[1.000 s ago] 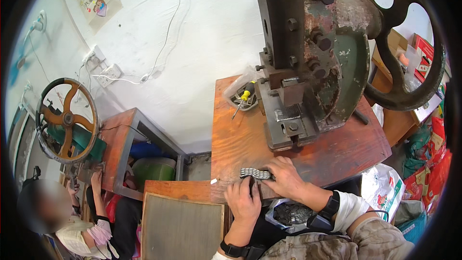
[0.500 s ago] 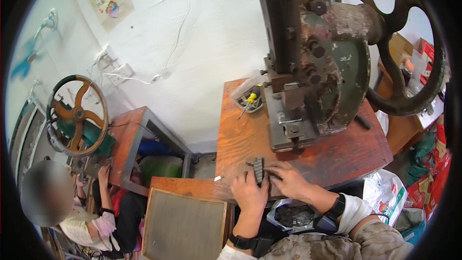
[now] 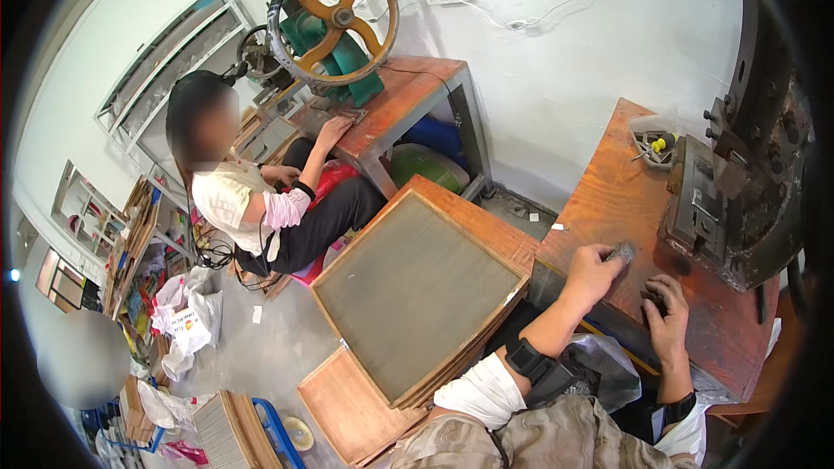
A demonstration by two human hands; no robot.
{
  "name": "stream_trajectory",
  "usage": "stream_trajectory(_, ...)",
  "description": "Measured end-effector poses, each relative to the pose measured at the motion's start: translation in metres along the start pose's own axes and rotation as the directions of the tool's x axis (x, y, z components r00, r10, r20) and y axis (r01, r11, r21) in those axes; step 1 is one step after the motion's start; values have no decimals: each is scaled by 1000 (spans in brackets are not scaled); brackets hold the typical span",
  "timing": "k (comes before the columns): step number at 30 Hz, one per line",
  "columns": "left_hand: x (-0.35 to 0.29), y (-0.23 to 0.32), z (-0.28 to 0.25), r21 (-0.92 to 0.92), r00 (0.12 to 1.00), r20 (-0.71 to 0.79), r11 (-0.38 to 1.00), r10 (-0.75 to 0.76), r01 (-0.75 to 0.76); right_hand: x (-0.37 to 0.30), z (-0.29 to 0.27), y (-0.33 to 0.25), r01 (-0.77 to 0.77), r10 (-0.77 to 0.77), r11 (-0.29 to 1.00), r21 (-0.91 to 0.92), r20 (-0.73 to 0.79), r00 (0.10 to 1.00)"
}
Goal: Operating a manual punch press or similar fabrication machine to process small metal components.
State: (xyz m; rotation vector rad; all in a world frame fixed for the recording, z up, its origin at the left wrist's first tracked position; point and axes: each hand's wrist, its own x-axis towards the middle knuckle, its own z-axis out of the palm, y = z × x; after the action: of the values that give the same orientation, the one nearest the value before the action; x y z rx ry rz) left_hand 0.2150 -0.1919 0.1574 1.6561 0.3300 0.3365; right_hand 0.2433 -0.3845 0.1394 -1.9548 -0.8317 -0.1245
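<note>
A small grey metal bundle (image 3: pixel 622 252) sits in the fingers of the left hand (image 3: pixel 592 271), over the front part of the wooden bench (image 3: pixel 595 191); whether it also touches the wood cannot be told. The left hand grasps it at the fingertips, back of the hand upward, with the forearm slanting up and to the right and a black wristband (image 3: pixel 532 360) at the wrist. The right hand (image 3: pixel 667 317) is just beside, near the bench's front edge, its fingers bent loosely inward and its forearm rising steeply; whether it grips anything cannot be made out.

Below the bench edge, by the person's lap, a clear plastic bag (image 3: pixel 618 356) holds dark pieces, too shadowed to tell apart. Farther back on the bench, a translucent tub (image 3: pixel 640 126) contains a screwdriver (image 3: pixel 664 142) with a yellow-and-black handle among small metal bits. Right of the tub stands a dark metal press (image 3: pixel 756 165). To the left, a wood-framed grey panel (image 3: pixel 421 287) lies on a stack.
</note>
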Motion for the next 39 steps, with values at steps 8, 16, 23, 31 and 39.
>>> stream_trajectory(8,-6,-2,3,-171,992,-21,978,-124,118,-7,-27,-4,112,-131,963,-247,-64,989)
stream_trajectory(16,-5,-3,37,391,970,-39,897,240,-206,-30,-72,30,-133,74,962,-240,-242,968)
stream_trajectory(23,5,68,12,-136,997,-79,990,12,-23,-17,-55,21,1,-89,930,-367,-225,970)
stream_trajectory(31,84,72,115,505,810,15,694,586,-512,-27,-64,21,-2,-87,944,-331,-254,963)
stream_trajectory(39,89,80,139,576,845,142,651,516,-494,-27,-65,27,-39,-34,940,-338,-206,978)
